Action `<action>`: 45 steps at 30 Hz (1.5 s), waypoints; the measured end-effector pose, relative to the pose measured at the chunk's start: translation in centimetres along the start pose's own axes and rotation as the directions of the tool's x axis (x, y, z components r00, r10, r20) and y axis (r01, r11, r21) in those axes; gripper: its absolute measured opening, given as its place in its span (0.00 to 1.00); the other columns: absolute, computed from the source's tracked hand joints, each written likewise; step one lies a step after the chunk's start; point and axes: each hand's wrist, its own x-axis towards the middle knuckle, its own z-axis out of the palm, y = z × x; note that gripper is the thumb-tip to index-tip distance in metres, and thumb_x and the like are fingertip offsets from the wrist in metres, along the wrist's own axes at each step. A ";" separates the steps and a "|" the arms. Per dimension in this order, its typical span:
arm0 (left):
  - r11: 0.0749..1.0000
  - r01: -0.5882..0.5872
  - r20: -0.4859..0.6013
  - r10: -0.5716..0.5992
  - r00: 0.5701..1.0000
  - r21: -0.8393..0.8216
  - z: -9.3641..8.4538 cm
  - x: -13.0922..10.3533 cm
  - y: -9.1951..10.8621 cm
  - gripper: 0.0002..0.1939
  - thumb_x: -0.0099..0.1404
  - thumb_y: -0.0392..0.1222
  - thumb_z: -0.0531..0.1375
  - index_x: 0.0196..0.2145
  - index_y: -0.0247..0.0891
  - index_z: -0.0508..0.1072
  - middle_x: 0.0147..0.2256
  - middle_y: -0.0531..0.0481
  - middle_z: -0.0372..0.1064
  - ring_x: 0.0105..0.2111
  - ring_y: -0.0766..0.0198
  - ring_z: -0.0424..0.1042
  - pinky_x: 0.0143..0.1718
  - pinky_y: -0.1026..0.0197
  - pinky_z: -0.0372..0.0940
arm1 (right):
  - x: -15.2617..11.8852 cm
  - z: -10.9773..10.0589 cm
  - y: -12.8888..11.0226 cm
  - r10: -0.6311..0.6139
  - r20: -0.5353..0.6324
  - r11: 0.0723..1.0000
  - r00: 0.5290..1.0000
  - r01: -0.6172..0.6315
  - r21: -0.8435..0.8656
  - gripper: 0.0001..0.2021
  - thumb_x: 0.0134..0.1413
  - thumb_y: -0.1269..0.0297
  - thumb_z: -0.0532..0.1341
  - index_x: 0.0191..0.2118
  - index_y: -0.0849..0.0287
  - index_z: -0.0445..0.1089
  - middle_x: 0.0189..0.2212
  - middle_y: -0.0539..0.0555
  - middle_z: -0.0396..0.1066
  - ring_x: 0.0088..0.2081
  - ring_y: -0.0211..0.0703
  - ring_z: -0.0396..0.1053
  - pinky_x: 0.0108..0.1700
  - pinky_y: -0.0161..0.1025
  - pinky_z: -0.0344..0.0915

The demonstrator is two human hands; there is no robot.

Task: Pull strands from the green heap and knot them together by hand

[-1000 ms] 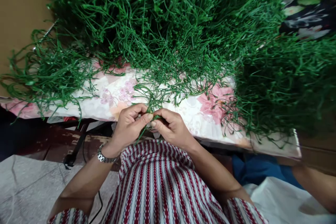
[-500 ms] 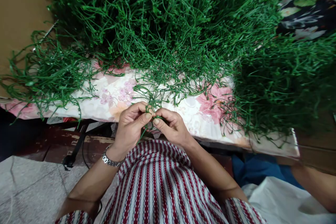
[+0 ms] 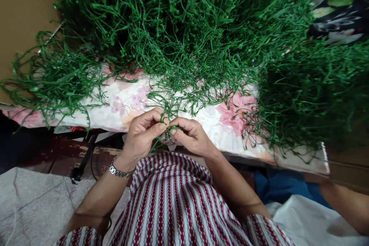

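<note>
The left hand and right hand are pinching thin green stems, and a big stem pile is sitting on the flowery cloth past them.

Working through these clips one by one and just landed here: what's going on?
A person pinches thin green stems between the left hand and right hand, held close together at the near edge of a floral cloth. Beyond lies a big heap of similar stems, with more piled left and right.
</note>
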 end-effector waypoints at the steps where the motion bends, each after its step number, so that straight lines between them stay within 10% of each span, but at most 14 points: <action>1: 1.000 -0.002 -0.022 0.001 1.000 -0.017 0.1 0.0 -0.1 0.05 0.55 0.36 0.62 0.24 0.35 0.70 0.28 0.51 0.60 0.30 0.67 0.60 0.30 0.66 0.55 | 0.0 0.1 0.1 -0.011 -0.015 0.999 1.000 0.011 -0.031 0.06 0.56 0.67 0.54 0.33 0.63 0.66 0.21 0.46 0.61 0.22 0.29 0.57 0.26 0.27 0.56; 20: 0.947 -0.082 -0.032 0.096 0.995 0.309 0.2 -0.6 -0.9 0.07 0.58 0.42 0.61 0.26 0.37 0.69 0.30 0.50 0.60 0.32 0.64 0.61 0.34 0.64 0.57 | -0.1 0.9 0.7 -0.120 -0.184 0.944 0.976 0.055 -0.326 0.02 0.51 0.70 0.56 0.31 0.62 0.65 0.22 0.46 0.61 0.23 0.29 0.56 0.27 0.27 0.55; 29: 0.936 -0.069 -0.007 0.076 0.997 0.344 -0.5 -0.9 -1.4 0.06 0.57 0.39 0.60 0.25 0.37 0.69 0.27 0.51 0.63 0.30 0.64 0.63 0.32 0.64 0.58 | -0.5 0.5 0.6 -0.161 -0.032 0.901 0.986 0.134 -0.413 0.08 0.56 0.63 0.56 0.29 0.61 0.64 0.22 0.47 0.59 0.24 0.31 0.56 0.27 0.29 0.55; 36: 0.714 -0.234 0.139 0.191 0.972 0.659 -0.3 -1.0 -1.1 0.04 0.61 0.32 0.52 0.29 0.38 0.64 0.28 0.51 0.62 0.30 0.65 0.62 0.33 0.63 0.57 | 0.1 -0.7 0.2 -0.214 0.116 0.840 0.970 0.244 -0.484 0.11 0.60 0.65 0.50 0.28 0.60 0.62 0.23 0.48 0.59 0.25 0.33 0.56 0.29 0.31 0.55; 45: 0.824 -0.232 0.350 0.045 0.936 0.516 -0.7 -0.9 -0.5 0.06 0.65 0.35 0.49 0.29 0.38 0.60 0.27 0.52 0.57 0.28 0.66 0.58 0.30 0.63 0.55 | -0.1 -1.4 0.9 -0.058 0.286 0.994 0.957 0.030 0.101 0.18 0.56 0.53 0.56 0.22 0.62 0.59 0.17 0.44 0.50 0.19 0.29 0.48 0.21 0.29 0.47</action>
